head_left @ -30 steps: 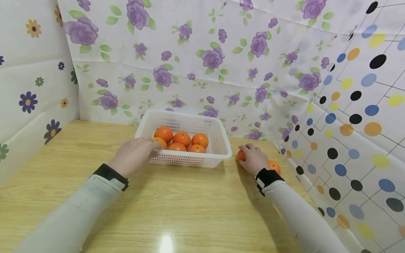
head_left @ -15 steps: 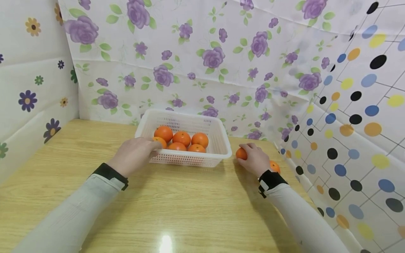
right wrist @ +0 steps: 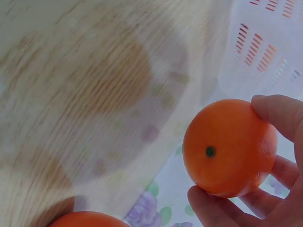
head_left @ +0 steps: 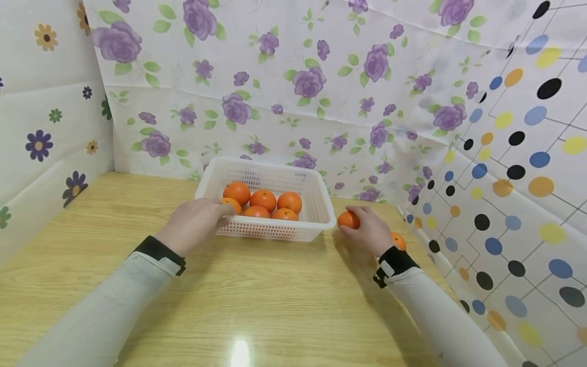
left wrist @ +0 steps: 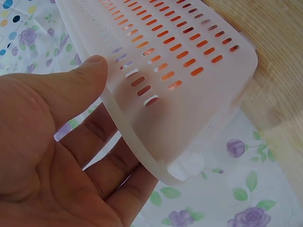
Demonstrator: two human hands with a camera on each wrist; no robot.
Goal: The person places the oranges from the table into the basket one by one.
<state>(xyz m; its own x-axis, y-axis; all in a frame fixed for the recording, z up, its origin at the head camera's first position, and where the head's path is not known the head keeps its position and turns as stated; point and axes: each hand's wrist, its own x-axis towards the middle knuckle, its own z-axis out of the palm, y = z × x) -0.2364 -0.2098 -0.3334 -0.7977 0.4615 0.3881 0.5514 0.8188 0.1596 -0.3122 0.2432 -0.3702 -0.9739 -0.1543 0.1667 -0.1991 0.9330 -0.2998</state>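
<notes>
A white perforated plastic basket (head_left: 270, 232) stands on the table with several oranges (head_left: 263, 201) inside. Its front left rim is pinched by my left hand (head_left: 192, 224), thumb on the outer wall and fingers over the rim in the left wrist view, beside a basket wall (left wrist: 156, 127). Just right of the basket, my right hand (head_left: 370, 232) grips a single orange (head_left: 348, 220); the right wrist view shows that orange (right wrist: 229, 147) between thumb and fingers, its green stem spot visible. Another orange (head_left: 398, 241) sits partly hidden behind the right wrist.
A wooden table (head_left: 257, 295) carries everything. Floral cloth (head_left: 284, 102) hangs behind the basket, and a dotted cloth (head_left: 513, 214) closes off the right side. On the left hangs a flowered cloth (head_left: 50, 112).
My right hand has shifted slightly left with the orange, closer to the basket's right end. My left hand stays on the rim, and the basket has hardly moved.
</notes>
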